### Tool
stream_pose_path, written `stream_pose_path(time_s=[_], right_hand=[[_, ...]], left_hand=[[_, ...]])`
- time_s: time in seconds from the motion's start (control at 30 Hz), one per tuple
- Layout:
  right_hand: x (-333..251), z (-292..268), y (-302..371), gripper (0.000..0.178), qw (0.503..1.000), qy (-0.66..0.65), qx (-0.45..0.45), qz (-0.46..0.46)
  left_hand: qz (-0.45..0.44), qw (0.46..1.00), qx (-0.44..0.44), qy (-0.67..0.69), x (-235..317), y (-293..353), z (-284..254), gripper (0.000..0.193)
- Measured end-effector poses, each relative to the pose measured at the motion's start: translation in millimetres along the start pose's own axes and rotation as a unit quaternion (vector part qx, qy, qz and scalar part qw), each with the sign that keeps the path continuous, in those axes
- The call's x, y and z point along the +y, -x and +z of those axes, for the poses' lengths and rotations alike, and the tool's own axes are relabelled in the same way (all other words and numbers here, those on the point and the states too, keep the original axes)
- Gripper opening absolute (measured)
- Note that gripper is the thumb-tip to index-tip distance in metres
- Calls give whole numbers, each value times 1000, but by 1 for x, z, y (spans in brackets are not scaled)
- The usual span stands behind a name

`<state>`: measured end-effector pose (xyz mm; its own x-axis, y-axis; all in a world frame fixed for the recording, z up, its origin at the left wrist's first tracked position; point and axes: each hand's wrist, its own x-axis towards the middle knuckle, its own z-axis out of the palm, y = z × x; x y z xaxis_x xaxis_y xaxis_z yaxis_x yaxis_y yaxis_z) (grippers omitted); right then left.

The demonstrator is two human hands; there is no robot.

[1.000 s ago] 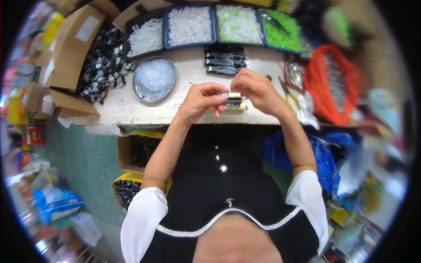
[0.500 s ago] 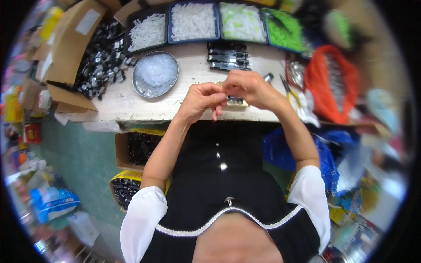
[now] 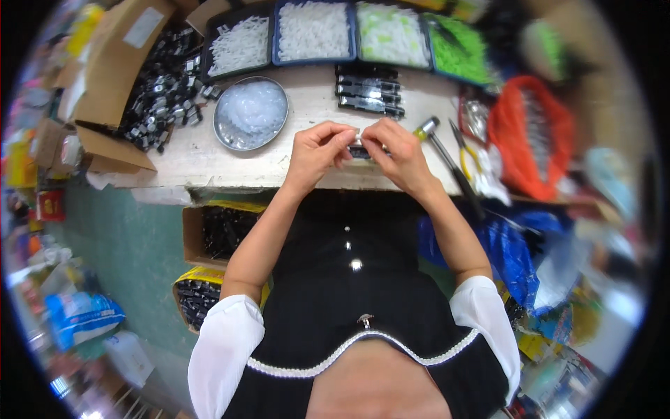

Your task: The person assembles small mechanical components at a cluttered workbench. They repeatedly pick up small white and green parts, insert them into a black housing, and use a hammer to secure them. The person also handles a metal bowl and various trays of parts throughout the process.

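Nearly meeting, left hand [image 3: 310, 158] and right hand [image 3: 400, 155] curl over a small block [image 3: 359, 151], grip unclear; room toward bowl [image 3: 244, 144]; table edge [image 3: 269, 184] close.

No word or number can be read here with certainty. Counted from the middle of the view, a pale label [image 3: 144, 27] is on the cardboard box [image 3: 112, 73] between ten and eleven o'clock, but any writing on it is too small to tell. At about eight o'clock, a blue and white bag [image 3: 84, 319] carries printed marks, and these are blurred. Near it, a little more toward seven o'clock, a white packet [image 3: 129, 357] shows a faint bluish print, which also is not legible.
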<state>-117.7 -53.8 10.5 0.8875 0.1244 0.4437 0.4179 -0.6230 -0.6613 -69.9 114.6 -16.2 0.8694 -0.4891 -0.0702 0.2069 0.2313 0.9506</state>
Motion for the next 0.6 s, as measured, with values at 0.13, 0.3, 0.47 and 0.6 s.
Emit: stream_pose_path(time_s=[0.13, 0.3, 0.47, 0.6], right_hand=[[20, 1, 8, 5, 988, 121, -79, -55], [23, 10, 10, 7, 977, 157, -125, -66], [22, 14, 7, 8, 971, 172, -142, -79], [25, 13, 8, 10, 974, 158, -137, -82]], left_hand=[[219, 918, 39, -327, 4, -4, -19, 19], [240, 848, -30, -472, -11, 0, -24, 27], [219, 838, -46, -497, -20, -2, -20, 29], [219, 829, -55, -511, -20, -6, -20, 28]])
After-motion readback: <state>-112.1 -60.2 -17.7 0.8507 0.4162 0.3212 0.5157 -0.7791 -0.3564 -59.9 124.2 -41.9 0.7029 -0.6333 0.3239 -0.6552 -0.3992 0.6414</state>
